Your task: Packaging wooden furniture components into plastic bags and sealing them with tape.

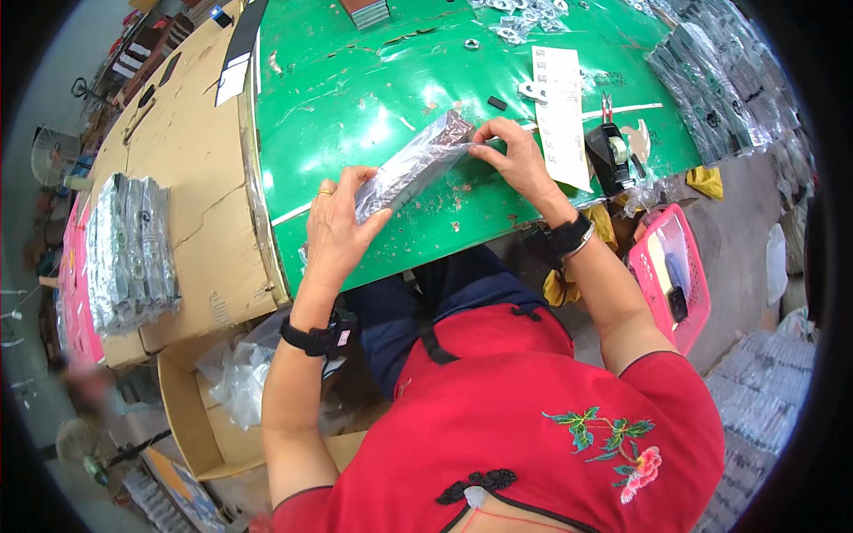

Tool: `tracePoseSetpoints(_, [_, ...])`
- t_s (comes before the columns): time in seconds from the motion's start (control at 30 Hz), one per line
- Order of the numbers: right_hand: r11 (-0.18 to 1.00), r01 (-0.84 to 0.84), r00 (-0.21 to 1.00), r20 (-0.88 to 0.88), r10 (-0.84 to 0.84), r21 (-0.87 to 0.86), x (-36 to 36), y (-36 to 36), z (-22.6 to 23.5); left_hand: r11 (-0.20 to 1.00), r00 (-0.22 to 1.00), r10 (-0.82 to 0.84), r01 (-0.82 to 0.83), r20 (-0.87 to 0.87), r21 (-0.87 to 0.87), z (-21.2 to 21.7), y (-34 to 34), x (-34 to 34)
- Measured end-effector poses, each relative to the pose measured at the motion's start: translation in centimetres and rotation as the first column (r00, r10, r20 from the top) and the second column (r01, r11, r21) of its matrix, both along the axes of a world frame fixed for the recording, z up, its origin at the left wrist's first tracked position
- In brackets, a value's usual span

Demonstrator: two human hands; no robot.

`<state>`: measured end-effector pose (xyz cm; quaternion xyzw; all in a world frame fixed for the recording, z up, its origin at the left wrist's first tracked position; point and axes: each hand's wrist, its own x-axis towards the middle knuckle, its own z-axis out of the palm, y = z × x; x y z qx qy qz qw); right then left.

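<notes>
A long clear plastic bag (404, 178) with a brown bar-shaped piece inside lies slanted over the green tabletop (426, 240). My left hand (342, 218) grips its near left end, thumb on one side and fingers on the other. At the far right end, my right hand (520, 162) pinches the edge of the bag between thumb and fingertips. Some of the brown piece (458, 129) shows at that end; I cannot tell whether it sticks out of the plastic. Just beyond my right hand lies a small black block (497, 103).
Right of my hands are a white label sheet (562, 133) and a black tape dispenser (610, 158). Bagged packages (711, 89) pile at the right; another stack (133, 253) stands on cardboard at left. Metal parts (524, 19) lie far back. A pink basket (695, 311) stands below right.
</notes>
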<state>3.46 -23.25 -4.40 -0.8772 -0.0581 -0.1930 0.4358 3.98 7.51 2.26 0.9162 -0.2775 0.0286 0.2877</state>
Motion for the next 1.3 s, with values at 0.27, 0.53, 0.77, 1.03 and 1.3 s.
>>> tracePoseSetpoints(0.27, [0.984, -0.034, 0.996, -0.074, 0.048, 0.172, 0.1, 0.2, -0.2, 0.966, 0.945, 0.044, -0.123, 0.324, 0.228, 0.1, -3.3, -0.3])
tracePoseSetpoints(0.53, [0.991, -0.002, 0.997, -0.081, 0.013, 0.134, 0.1, -1.0, 0.8, 0.984, 0.997, 0.071, -0.071, 0.006, 0.163, -0.9, -3.5, 1.1])
tracePoseSetpoints(0.77, [0.985, -0.028, 0.981, -0.186, 0.060, 0.172, 0.4, -2.3, 0.7, 0.987, 0.998, 0.052, -0.048, -0.026, 0.151, 0.0, -3.8, 0.5])
tracePoseSetpoints(1.03, [0.969, -0.074, 0.965, -0.227, 0.129, 0.235, 0.1, -2.2, 0.6, 0.981, 0.928, -0.057, -0.017, 0.368, 0.193, -0.6, -5.6, 0.8])
tracePoseSetpoints(1.3, [0.987, -0.046, 0.976, -0.203, 0.077, 0.151, 0.4, -2.2, 1.0, 0.994, 0.999, 0.029, -0.025, 0.037, -0.110, -2.1, -10.6, 3.4])
